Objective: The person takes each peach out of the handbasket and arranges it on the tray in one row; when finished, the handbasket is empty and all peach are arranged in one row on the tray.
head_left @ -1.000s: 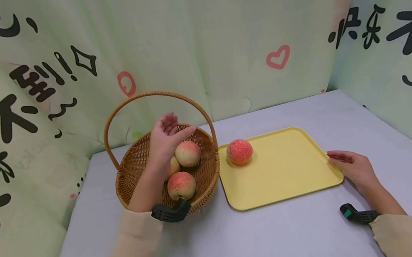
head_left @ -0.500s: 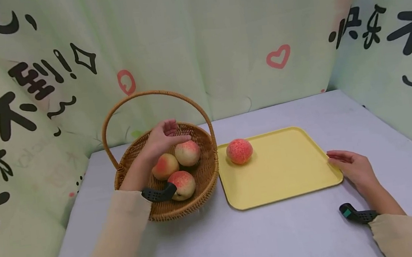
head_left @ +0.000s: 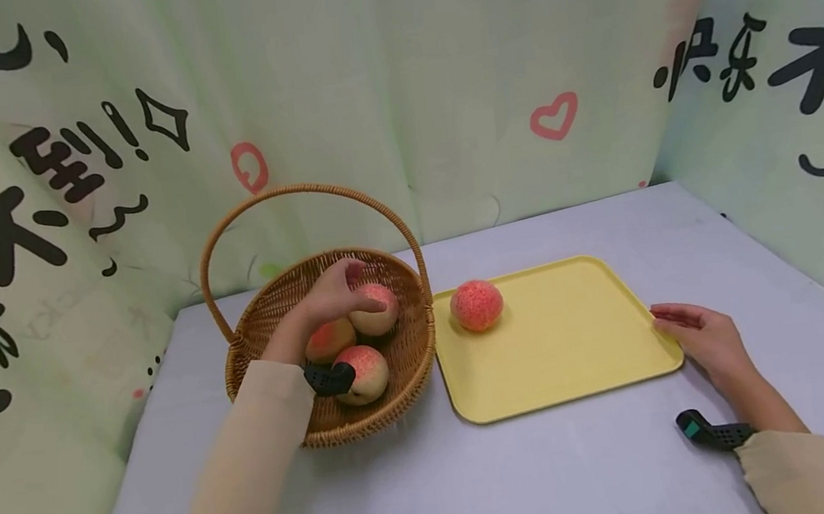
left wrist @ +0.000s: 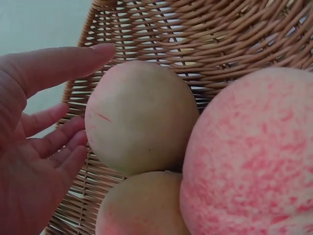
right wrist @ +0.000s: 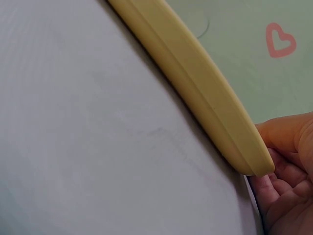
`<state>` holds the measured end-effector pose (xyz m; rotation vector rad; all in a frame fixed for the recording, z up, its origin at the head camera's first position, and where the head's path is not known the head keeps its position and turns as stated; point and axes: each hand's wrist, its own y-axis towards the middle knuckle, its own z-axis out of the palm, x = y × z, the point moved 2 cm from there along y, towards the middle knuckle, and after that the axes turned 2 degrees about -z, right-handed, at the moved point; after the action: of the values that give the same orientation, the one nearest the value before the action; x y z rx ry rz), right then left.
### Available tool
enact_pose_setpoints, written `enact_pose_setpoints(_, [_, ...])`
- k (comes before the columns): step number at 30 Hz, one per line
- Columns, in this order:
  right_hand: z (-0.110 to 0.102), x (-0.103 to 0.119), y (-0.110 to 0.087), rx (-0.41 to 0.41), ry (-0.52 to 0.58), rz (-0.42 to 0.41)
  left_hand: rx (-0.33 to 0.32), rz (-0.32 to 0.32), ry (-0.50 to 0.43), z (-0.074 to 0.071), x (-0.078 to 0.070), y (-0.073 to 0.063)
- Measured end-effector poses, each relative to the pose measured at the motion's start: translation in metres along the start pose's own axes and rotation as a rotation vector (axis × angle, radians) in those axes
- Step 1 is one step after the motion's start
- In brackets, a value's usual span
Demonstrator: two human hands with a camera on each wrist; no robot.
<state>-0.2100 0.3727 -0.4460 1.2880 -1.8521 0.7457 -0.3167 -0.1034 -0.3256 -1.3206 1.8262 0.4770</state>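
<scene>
My left hand (head_left: 333, 294) reaches into a wicker basket (head_left: 418, 373), its thumb and loosely bent fingers around the far peach (head_left: 375, 322). In the left wrist view the thumb lies along one side of that peach and the fingers are behind it, not closed around it. Two more peaches sit in the basket, a yellowish-orange one (head_left: 328, 345) and a red-speckled one (head_left: 366, 372) near the front. My right hand (head_left: 708, 343) holds the near right corner of a yellow tray (head_left: 557, 342), thumb at the rim and fingers beneath it. A red peach (head_left: 477, 305) rests on the tray.
The basket's tall arched handle (head_left: 307, 188) rises over my left hand. Its right side meets the tray's left edge. A pale cloth covers the table (head_left: 526, 479), and a light green curtain (head_left: 453, 77) with black lettering stands behind and at both sides.
My left hand has lowered into the basket, from above the peaches to the far peach. My right hand stays at the tray's corner.
</scene>
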Motion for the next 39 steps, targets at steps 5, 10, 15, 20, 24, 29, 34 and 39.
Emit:
enact_pose_setpoints(5, [0.001, -0.001, 0.000, -0.009, -0.012, -0.007, -0.012, 0.045, 0.031, 0.002, 0.003, 0.003])
enact_pose_setpoints(10, [0.001, -0.001, 0.000, -0.007, -0.014, -0.008, -0.003, 0.056, 0.080, 0.005, 0.005, 0.004])
enact_pose_setpoints(15, [0.000, -0.001, 0.000, -0.004, -0.015, -0.005, -0.003, 0.058, 0.109, 0.006, 0.007, 0.003])
enact_pose_setpoints(20, [0.001, -0.001, 0.001, -0.007, -0.012, -0.004, -0.002, 0.049, 0.149, 0.007, 0.010, 0.003])
enact_pose_setpoints(24, [0.002, 0.000, 0.001, -0.008, -0.009, -0.008, 0.012, 0.049, 0.166, 0.008, 0.012, 0.004])
enact_pose_setpoints(29, [0.002, -0.001, 0.001, -0.010, -0.009, -0.020, 0.019, 0.055, 0.170, 0.010, 0.013, 0.005])
enact_pose_setpoints(34, [0.002, -0.002, 0.001, -0.009, -0.010, -0.016, 0.022, 0.044, 0.185, 0.009, 0.012, 0.003])
enact_pose_setpoints(39, [0.002, -0.002, 0.001, -0.008, -0.009, -0.005, 0.034, 0.043, 0.193, 0.009, 0.012, 0.002])
